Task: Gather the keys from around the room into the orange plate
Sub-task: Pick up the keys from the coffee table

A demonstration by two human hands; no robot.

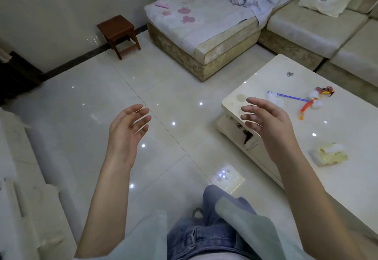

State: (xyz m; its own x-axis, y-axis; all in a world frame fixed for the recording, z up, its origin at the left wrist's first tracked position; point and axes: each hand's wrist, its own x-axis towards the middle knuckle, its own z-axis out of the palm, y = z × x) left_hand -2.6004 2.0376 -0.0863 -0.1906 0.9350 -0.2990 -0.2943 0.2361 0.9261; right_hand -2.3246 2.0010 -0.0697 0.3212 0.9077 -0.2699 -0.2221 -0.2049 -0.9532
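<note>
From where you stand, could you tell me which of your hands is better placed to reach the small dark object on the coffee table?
Probably the right hand: it hovers open over the table's near corner, the dark object's side. The left hand, also open, is over bare floor.

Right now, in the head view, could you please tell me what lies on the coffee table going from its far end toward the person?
Small dark object → red-and-orange trinket → blue pen → orange strip → yellow-and-white block, all on the coffee table.
</note>
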